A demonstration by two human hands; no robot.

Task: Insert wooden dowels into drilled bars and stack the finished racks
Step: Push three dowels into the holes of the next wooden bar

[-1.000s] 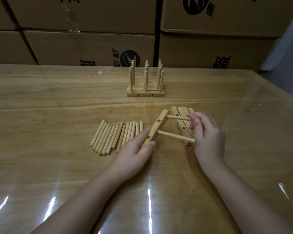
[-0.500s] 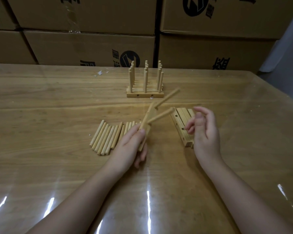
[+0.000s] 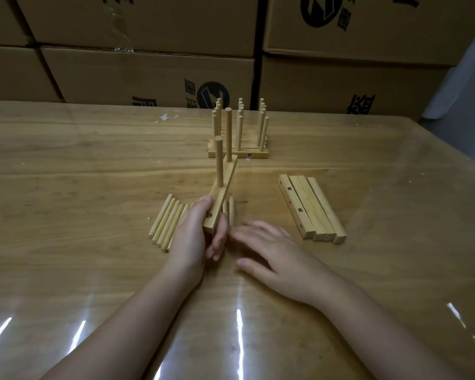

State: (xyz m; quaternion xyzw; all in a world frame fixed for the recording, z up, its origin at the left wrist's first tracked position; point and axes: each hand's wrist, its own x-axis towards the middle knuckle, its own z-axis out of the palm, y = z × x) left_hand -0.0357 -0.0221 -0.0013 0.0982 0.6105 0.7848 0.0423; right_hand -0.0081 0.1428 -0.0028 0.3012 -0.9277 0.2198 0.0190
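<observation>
presently, the left hand (image 3: 195, 237) grips the near end of a drilled bar (image 3: 228, 179), fingers curled round it, above the row of loose dowels (image 3: 166, 224). two fitted dowels (image 3: 219, 160) stand upright in the bar; its near hole is bare. the right hand (image 3: 274, 250) lies just beside the left, fingers straight, holding nothing. spare bars (image 3: 311, 205) lie to the right on the surface (image 3: 80, 174), and stacked racks (image 3: 239, 153) stand beyond.
</observation>
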